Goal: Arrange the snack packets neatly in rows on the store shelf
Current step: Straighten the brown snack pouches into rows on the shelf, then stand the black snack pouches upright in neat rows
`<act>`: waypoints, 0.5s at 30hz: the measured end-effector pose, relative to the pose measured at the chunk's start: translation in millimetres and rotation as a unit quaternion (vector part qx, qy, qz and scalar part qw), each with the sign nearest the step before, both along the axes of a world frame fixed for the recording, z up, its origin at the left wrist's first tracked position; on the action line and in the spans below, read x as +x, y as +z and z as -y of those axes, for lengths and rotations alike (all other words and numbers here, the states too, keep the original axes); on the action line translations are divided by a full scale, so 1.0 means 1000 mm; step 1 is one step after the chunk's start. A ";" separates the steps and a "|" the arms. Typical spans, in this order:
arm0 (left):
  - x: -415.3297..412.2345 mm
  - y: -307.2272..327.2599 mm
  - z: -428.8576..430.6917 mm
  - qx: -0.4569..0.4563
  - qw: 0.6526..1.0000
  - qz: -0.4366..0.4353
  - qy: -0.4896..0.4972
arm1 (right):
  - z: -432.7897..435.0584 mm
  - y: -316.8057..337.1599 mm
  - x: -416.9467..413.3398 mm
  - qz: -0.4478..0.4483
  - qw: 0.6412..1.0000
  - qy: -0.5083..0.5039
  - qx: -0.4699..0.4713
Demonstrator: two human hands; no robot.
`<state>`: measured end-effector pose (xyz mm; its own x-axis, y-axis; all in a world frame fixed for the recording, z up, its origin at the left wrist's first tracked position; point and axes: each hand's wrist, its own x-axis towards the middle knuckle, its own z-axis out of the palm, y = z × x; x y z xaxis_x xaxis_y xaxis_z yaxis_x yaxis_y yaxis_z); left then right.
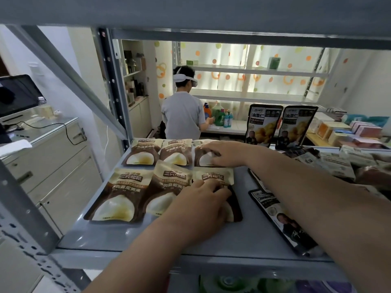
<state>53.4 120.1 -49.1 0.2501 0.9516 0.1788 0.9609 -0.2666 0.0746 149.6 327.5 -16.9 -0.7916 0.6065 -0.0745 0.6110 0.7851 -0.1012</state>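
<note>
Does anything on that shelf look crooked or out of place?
Yes. The brown-and-cream packets sit in two tidy rows, but a black packet at the shelf's front right lies flat and slanted, unlike the two black packets standing upright behind.

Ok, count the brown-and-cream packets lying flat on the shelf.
6: back row left, middle, right under right hand; front row left, middle, right under left hand.

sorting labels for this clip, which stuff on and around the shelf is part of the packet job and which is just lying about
Job: brown-and-cream snack packets, black packets, shelf, left hand, right hand.

Lying about: detergent bottles, boxes, monitor, cabinet.
</note>
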 end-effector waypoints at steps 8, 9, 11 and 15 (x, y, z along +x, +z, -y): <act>0.008 0.035 -0.027 0.032 0.999 -0.018 -0.033 | 0.016 0.037 0.067 -0.022 0.999 -0.022 0.042; 0.013 0.038 -0.034 0.034 0.998 -0.025 -0.042 | 0.018 0.040 0.080 -0.024 0.999 -0.025 0.042; 0.026 0.045 -0.048 0.026 0.997 -0.042 -0.056 | 0.022 0.046 0.109 -0.027 0.998 -0.030 0.050; 0.055 0.051 -0.074 0.014 0.996 -0.063 -0.061 | 0.024 0.051 0.167 -0.018 0.996 -0.061 0.067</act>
